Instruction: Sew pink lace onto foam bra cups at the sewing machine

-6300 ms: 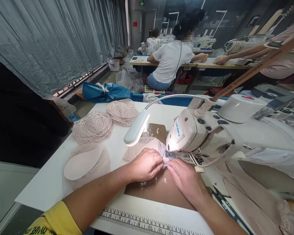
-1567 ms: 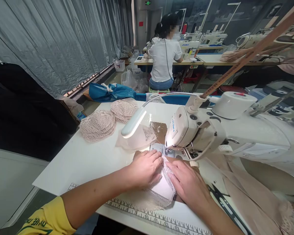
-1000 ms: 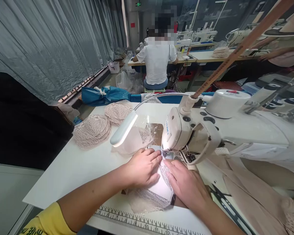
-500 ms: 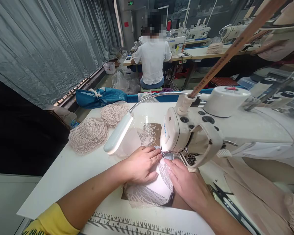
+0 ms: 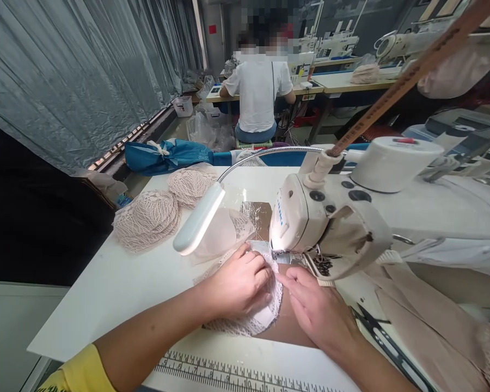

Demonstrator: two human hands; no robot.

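Observation:
A white bra cup covered in pale pink lace (image 5: 265, 318) lies under the sewing machine's (image 5: 298, 215) needle area. Over its upper left part, my left hand (image 5: 240, 280) has its fingers curled and thumb tucked in, gripping the fabric. My right hand (image 5: 314, 302) rests on the brown machine plate (image 5: 292, 326), its index finger stretched out with the tip at the cup's right edge. The other right fingers bend loosely and hold nothing visible. Behind the left hand lies a sheer lace piece (image 5: 216, 234). The presser foot is partly hidden.
Stacked lace cups (image 5: 147, 220) lie at the table's left. A lamp (image 5: 200, 218) hangs low over the work. Black scissors (image 5: 386, 340) and beige fabric (image 5: 428, 321) are at right. A printed ruler (image 5: 228, 378) runs along the front. A co-worker (image 5: 257, 92) sits ahead.
The lace cup has turned and shifted slightly left. My left hand has drawn back from the presser foot and curled its fingers. My right index finger now points at the edge. The view has shifted a little.

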